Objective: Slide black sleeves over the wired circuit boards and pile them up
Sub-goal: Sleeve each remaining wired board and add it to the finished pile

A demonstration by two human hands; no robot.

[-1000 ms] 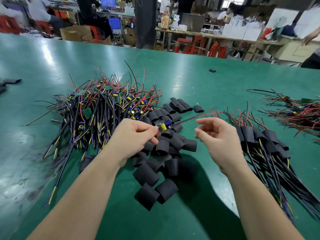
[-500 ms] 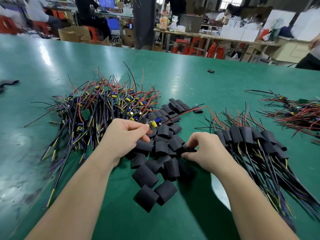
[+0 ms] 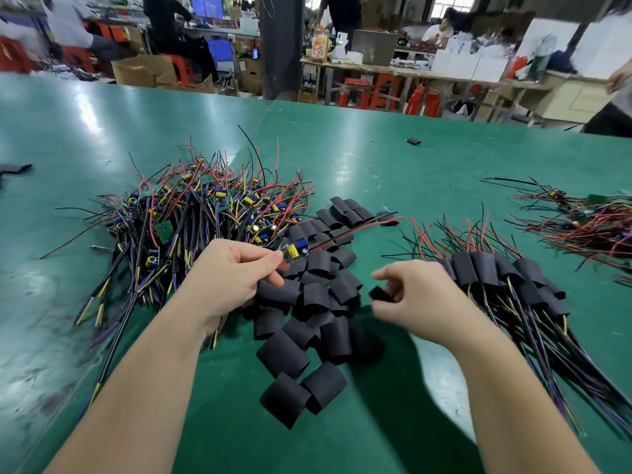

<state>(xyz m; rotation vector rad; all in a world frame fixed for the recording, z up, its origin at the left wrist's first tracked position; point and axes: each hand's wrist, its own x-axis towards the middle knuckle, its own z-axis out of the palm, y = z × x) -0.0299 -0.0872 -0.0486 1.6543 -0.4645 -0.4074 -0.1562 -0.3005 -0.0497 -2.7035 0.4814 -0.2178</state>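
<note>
Glossy teal-green table with pale glare streaks. Matte black sleeves are heaped toward its front edge. One circuit board shows yellow and blue parts, with red and black wires. Toward the left edge, a pile of boards is green, tangled in red, black, yellow and purple.

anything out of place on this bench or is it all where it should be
Only stray sleeves stand out. A lone sleeve lies far out on the green table, well apart from the sleeve pile. A flattened sleeve sits at the table's left edge. Nothing looks damaged or spilled.
</note>
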